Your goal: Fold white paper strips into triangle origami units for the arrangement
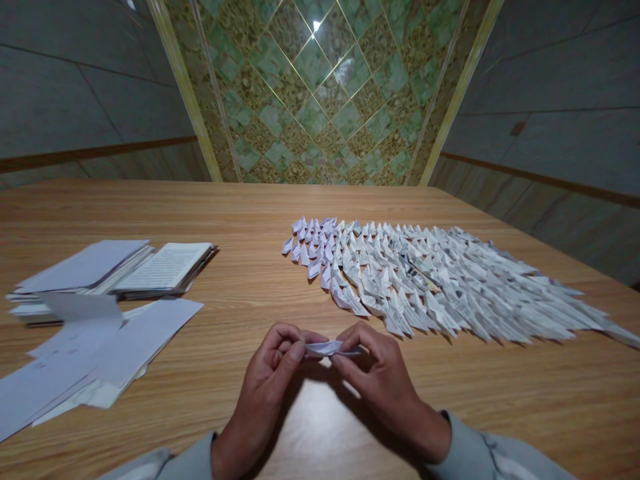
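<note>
My left hand (265, 383) and my right hand (383, 373) meet just above the wooden table (240, 207), near its front edge. Between their fingertips they pinch a small folded slip of white paper (327, 348), which lies flat and narrow. Both hands have the fingers curled in on it. Grey sleeves cover my wrists. Beyond the hands, to the right, lie rows of several small folded paper pieces (440, 280), laid side by side like scales.
At the left lie loose white sheets (115, 347), and behind them a stack of printed pages (160, 267) and more paper (80, 267). Grey tiled walls and a green patterned panel (320, 93) rise behind the table.
</note>
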`<act>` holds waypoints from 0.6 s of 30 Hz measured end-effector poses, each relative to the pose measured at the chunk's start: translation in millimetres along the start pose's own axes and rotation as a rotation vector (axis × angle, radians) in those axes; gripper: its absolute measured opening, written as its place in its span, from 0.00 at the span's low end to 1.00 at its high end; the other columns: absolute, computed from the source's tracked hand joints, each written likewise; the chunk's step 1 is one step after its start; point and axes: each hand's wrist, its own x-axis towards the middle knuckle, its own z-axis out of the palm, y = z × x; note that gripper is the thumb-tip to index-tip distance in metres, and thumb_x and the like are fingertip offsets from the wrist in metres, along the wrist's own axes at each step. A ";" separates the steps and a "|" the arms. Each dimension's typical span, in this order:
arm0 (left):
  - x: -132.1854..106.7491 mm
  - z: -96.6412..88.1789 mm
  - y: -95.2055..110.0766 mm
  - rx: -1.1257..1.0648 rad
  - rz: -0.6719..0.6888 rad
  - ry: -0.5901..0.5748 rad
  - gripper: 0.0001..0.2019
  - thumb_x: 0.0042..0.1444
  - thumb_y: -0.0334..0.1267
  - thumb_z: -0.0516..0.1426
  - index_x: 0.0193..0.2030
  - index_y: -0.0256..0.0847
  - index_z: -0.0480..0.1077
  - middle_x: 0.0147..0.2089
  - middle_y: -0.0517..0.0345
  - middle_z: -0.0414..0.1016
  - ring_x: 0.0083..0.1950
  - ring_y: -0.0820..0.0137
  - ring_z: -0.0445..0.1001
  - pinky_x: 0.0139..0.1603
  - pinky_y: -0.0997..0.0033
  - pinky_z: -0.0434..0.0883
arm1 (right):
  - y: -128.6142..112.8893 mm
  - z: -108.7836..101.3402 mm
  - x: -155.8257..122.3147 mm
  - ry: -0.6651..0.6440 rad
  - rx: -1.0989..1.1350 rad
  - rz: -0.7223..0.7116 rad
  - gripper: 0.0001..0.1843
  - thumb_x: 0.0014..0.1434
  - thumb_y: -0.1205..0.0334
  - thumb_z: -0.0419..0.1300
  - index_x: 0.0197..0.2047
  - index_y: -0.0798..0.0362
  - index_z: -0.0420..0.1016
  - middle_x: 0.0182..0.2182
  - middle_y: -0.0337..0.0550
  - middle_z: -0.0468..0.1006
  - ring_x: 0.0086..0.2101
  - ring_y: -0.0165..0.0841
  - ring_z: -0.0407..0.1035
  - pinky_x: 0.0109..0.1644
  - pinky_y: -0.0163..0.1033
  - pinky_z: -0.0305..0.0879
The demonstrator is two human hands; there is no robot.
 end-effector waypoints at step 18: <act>4.2 5.6 6.9 0.213 0.088 0.088 0.09 0.50 0.33 0.67 0.38 0.42 0.73 0.33 0.60 0.80 0.36 0.67 0.78 0.37 0.72 0.74 | 0.0 -1.1 -0.2 -0.108 0.021 0.076 0.08 0.57 0.61 0.67 0.40 0.53 0.75 0.32 0.40 0.79 0.31 0.33 0.71 0.34 0.35 0.63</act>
